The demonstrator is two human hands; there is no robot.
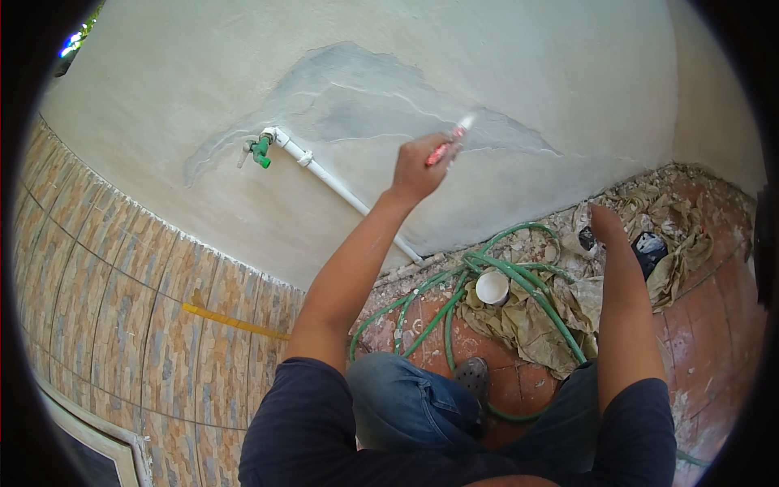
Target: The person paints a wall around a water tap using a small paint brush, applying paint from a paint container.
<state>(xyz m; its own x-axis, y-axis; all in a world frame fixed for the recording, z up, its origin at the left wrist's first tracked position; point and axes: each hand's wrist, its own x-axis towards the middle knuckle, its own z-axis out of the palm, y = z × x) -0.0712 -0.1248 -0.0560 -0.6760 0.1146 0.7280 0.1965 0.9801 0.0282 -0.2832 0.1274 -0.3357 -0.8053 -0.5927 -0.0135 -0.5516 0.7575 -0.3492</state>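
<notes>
My left hand point(418, 166) is raised to the plastered wall and is closed round a small brush with a red handle point(449, 144). The brush's pale tip touches a damp grey patch of fresh plaster point(365, 101). My right hand point(605, 222) hangs lower at the right, over rubble at the foot of the wall. Its fingers point away from me and are hidden, so I cannot tell whether it holds anything. A small dark thing point(586, 239) lies just beside it.
A white pipe point(337, 184) with a green tap point(260, 151) runs slanting down the wall. A coiled green hose point(487, 276), a white cup point(492, 287), crumpled paper sacks point(527, 325) and a black object point(649, 247) lie on the red floor. A yellow strip point(231, 322) crosses the tiled wall at left.
</notes>
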